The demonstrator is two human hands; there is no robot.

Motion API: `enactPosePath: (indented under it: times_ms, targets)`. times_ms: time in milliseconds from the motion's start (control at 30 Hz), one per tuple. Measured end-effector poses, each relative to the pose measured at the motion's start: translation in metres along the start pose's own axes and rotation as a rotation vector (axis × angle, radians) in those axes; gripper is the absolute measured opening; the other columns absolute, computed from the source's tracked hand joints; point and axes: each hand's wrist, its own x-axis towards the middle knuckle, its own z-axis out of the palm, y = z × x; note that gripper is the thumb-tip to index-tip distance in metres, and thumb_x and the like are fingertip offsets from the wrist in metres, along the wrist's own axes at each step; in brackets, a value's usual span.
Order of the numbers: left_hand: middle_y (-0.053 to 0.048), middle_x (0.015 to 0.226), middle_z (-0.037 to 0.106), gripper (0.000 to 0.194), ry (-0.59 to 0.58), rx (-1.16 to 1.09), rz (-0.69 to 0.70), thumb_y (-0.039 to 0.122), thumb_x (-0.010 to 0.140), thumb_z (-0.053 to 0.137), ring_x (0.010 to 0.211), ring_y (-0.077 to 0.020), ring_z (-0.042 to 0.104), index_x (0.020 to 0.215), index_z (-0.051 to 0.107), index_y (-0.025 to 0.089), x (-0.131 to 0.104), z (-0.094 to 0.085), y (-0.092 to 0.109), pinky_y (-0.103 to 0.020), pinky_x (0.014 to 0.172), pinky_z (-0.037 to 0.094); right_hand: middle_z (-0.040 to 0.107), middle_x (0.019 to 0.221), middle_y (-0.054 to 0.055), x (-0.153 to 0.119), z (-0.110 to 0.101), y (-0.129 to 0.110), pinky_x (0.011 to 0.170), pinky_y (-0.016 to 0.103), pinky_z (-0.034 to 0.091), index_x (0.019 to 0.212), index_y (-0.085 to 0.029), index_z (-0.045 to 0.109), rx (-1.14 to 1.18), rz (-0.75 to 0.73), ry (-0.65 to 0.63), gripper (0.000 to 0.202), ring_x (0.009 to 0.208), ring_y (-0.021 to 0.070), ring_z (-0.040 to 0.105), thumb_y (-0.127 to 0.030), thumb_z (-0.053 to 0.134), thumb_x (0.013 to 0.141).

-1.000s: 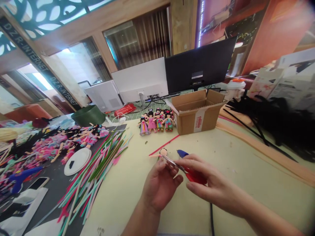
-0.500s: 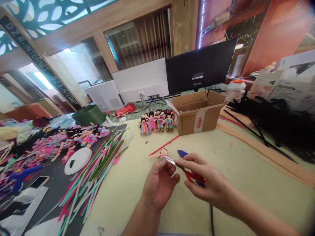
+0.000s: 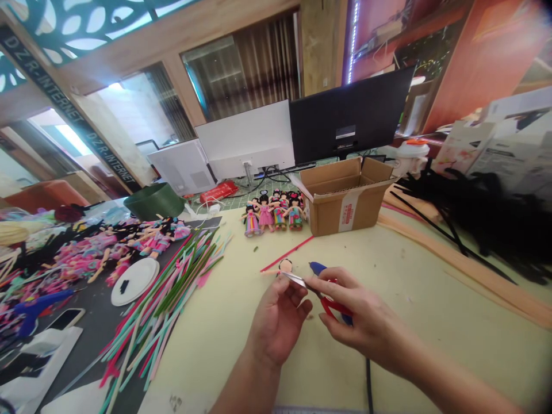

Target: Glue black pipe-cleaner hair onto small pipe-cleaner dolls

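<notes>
My left hand (image 3: 280, 322) pinches a small doll (image 3: 285, 266) with a peach head, dark hair edging and a thin peach arm sticking out to the left. Most of the doll's body is hidden behind my fingers. My right hand (image 3: 357, 313) grips red-handled scissors (image 3: 331, 306), whose blades point left and lie against the doll at my left fingertips. Just behind the right hand lies a blue-tipped tool (image 3: 317, 268) on the table, partly covered by that hand. A red pipe cleaner (image 3: 287, 254) rests on the table beyond the doll.
Finished dolls (image 3: 273, 213) stand beside an open cardboard box (image 3: 351, 207). Many coloured pipe cleaners (image 3: 172, 310) are spread on the left, near a white plate (image 3: 146, 276) and a blue glue gun (image 3: 32, 313). Black pipe cleaners (image 3: 470, 218) heap up at the right. Monitors (image 3: 349, 121) stand behind.
The scissor handles and my right hand have shifted slightly, the handles appearing closer together. My left hand keeps its hold on the doll. The whole view has drifted a little.
</notes>
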Motion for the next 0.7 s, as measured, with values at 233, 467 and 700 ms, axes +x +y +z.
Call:
enactPosePath:
  times_ms: [233, 467, 700]
  targets:
    - [0.0, 0.078, 0.067, 0.025, 0.005, 0.011, 0.008, 0.017, 0.081, 0.064, 0.07, -0.0115, 0.063, 0.106, 0.061, 0.019, -0.0001, -0.0003, -0.0005, -0.027, 0.066, 0.047, 0.055, 0.114, 0.006, 0.0008, 0.0021, 0.0019, 0.088, 0.03, 0.053, 0.134, -0.03, 0.052, -0.007, -0.006, 0.006, 0.061, 0.102, 0.0178, 0.06, -0.009, 0.056, 0.076]
    - [0.001, 0.075, 0.065, 0.004, -0.004, 0.038, 0.01, 0.018, 0.083, 0.063, 0.069, -0.0101, 0.061, 0.085, 0.063, 0.014, 0.0007, 0.001, 0.002, -0.026, 0.065, 0.046, 0.054, 0.116, 0.005, 0.0006, -0.0038, -0.0018, 0.088, 0.029, 0.053, 0.134, -0.032, 0.05, 0.068, 0.064, 0.007, 0.059, 0.101, 0.0173, 0.06, -0.012, 0.058, 0.079]
    - [0.0, 0.078, 0.063, 0.011, -0.001, 0.059, 0.023, 0.021, 0.083, 0.064, 0.071, -0.0097, 0.059, 0.092, 0.063, 0.016, 0.0017, 0.0007, 0.0016, -0.025, 0.064, 0.045, 0.054, 0.116, 0.005, 0.0009, -0.0042, -0.0028, 0.087, 0.029, 0.053, 0.133, -0.031, 0.052, 0.084, 0.071, -0.033, 0.059, 0.099, 0.017, 0.061, -0.011, 0.057, 0.079]
